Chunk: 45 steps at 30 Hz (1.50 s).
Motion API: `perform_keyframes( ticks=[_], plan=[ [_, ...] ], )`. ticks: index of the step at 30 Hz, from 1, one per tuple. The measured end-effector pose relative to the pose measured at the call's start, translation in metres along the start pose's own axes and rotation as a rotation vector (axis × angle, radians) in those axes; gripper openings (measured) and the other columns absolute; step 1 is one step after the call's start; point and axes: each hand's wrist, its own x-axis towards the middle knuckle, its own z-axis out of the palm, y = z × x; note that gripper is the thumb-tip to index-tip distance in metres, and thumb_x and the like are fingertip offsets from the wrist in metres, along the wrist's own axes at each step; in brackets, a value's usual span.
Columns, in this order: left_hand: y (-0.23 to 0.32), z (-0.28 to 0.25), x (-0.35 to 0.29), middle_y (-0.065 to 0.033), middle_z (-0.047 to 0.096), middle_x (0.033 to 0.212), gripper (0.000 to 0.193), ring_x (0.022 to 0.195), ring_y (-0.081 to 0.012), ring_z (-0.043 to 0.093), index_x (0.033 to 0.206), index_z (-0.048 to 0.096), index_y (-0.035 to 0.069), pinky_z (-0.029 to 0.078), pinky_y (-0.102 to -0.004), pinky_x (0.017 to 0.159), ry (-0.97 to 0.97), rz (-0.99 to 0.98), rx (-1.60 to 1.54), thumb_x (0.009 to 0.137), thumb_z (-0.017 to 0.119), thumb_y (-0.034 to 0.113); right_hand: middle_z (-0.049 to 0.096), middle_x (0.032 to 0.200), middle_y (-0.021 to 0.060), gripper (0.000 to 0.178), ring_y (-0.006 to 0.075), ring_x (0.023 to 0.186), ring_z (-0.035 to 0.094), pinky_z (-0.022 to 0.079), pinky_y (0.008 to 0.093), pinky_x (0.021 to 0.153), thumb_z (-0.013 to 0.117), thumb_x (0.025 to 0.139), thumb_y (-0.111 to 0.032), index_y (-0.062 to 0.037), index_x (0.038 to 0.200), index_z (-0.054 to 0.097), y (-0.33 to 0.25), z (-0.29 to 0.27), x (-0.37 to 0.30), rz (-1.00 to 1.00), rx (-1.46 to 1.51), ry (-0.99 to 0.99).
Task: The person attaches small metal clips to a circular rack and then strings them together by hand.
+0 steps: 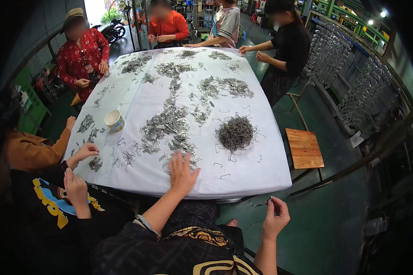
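My left hand (182,175) lies with fingers spread on the near end of a long pile of short silver metal pieces (167,126), at the table's front edge. Past the table's near right corner, my right hand (276,217) is closed in a pinch. From its fingertips a short string of small metal links (259,204) sticks out to the left; its exact make is too small to tell. A dense round heap of dark wire hooks (236,133) sits right of the silver pile, with several loose hooks (225,176) scattered around it.
Beside me on the left, a co-worker's hands (77,187) are near small piles. A paper cup (114,120) stands on the white-covered table (257,176). Other people stand around its far side. A wooden stool (304,149) is at the right, before racks of hanging metal parts (328,55).
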Motion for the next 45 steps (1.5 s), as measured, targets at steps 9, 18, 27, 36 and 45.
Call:
perform_keyframes(
  ticks=[9, 18, 27, 36, 45],
  plan=[
    [-0.005, 0.02, 0.002, -0.0218, 0.018, 0.147, 0.07, 0.136, -0.0402, 0.012, 0.139, 0.031, 0.007, 0.008, -0.0587, 0.106, -0.176, 0.01, 0.102, 0.085, 0.051, 0.047, 0.062, 0.081, 0.0079, 0.01, 0.0124, 0.071, 0.061, 0.048, 0.023, 0.066, 0.062, 0.078, 0.006, 0.0034, 0.087, 0.063, 0.008, -0.001, 0.0, 0.037, 0.026, 0.017],
    [0.035, 0.026, 0.005, -0.0188, 0.025, 0.144, 0.059, 0.135, -0.0379, 0.019, 0.137, 0.036, 0.011, 0.011, -0.0651, 0.102, -0.244, 0.34, -0.088, 0.087, 0.053, 0.038, 0.063, 0.083, 0.0084, 0.01, 0.0134, 0.074, 0.061, 0.05, 0.0245, 0.069, 0.059, 0.079, 0.007, 0.0042, 0.089, 0.063, 0.004, -0.006, -0.003, 0.069, 0.006, 0.032],
    [0.062, 0.021, 0.026, -0.0053, 0.059, 0.088, 0.013, 0.094, -0.0254, 0.053, 0.086, 0.065, 0.009, 0.036, -0.0451, 0.088, -0.177, 0.62, 0.03, 0.077, 0.058, 0.015, 0.064, 0.084, 0.0082, 0.012, 0.0123, 0.076, 0.062, 0.05, 0.0242, 0.07, 0.062, 0.079, 0.005, 0.003, 0.091, 0.064, 0.005, -0.006, -0.011, 0.091, 0.046, 0.018],
    [0.073, 0.071, 0.047, -0.0116, 0.064, 0.081, 0.016, 0.081, -0.0269, 0.058, 0.075, 0.065, 0.007, 0.04, -0.0414, 0.079, -0.292, 0.7, 0.509, 0.075, 0.056, 0.02, 0.066, 0.086, 0.0101, 0.02, 0.0177, 0.072, 0.063, 0.051, 0.0286, 0.067, 0.067, 0.078, -0.007, -0.005, 0.097, 0.065, 0.003, -0.007, -0.015, 0.021, -0.091, 0.059],
    [0.079, 0.063, 0.087, -0.0177, 0.05, 0.07, 0.006, 0.063, -0.0323, 0.048, 0.083, 0.043, 0.0, 0.038, -0.0421, 0.059, -0.368, 0.58, -0.403, 0.08, 0.048, 0.003, 0.063, 0.086, 0.0101, 0.018, 0.0244, 0.077, 0.063, 0.05, 0.0314, 0.068, 0.061, 0.077, 0.001, -0.0019, 0.095, 0.062, -0.015, -0.037, -0.021, -0.114, -0.102, 0.207]
  ],
)
